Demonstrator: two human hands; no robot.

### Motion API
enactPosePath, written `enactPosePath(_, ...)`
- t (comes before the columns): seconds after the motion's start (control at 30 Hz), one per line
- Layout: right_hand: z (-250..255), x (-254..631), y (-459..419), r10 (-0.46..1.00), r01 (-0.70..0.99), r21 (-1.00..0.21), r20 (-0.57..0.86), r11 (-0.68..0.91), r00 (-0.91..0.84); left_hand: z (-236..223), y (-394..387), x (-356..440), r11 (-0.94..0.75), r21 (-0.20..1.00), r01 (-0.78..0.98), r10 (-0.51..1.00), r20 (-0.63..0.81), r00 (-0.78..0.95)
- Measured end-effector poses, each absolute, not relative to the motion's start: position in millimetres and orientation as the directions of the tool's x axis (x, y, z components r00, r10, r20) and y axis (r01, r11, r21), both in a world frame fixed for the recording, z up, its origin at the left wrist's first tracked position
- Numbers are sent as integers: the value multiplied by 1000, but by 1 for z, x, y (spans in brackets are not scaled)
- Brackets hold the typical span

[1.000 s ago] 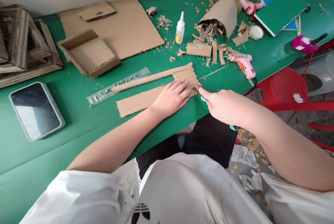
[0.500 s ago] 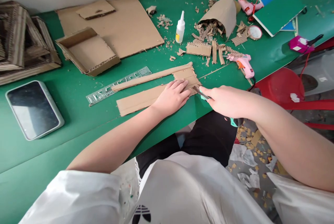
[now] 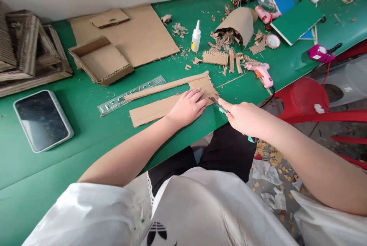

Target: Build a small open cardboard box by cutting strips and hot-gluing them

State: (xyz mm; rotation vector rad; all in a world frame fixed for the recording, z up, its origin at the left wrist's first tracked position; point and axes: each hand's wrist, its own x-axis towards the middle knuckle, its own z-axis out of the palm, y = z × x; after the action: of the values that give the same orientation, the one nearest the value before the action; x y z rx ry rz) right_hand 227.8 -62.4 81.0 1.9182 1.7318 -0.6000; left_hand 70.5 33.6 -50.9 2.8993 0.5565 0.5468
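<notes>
My left hand lies flat with fingers spread on a long strip of brown cardboard near the front edge of the green table, pressing it down. My right hand is closed round a teal utility knife, whose blade tip touches the right end of the cardboard just beside my left fingertips. A second narrow cardboard strip lies just behind the first, partly over a clear green stencil ruler.
A phone lies at the left. Behind are a cardboard sheet, an open cardboard tray, stacked cardboard frames, a glue bottle, scraps, a pink glue gun and a red stool at the right.
My hands have stayed on the cardboard and knife; the right hand drew slightly back toward me, then returned to the cardboard's end. The view shifted a little.
</notes>
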Motion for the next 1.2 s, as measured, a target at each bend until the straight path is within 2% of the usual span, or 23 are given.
enactPosePath(0.27,80,214,-61,773,983,183,-623,-6,121,-51,33,71,-916,224,334,391,305,868)
enactPosePath(0.5,71,206,-70,784,981,193,-603,-35,147,-52,33,71,-921,197,335,384,329,863)
enactPosePath(0.83,83,209,-70,765,984,172,-628,-46,145,-53,33,71,-918,218,332,389,324,862)
enactPosePath(1.2,84,211,-61,747,989,145,-659,10,89,-54,33,71,-916,245,316,384,320,866)
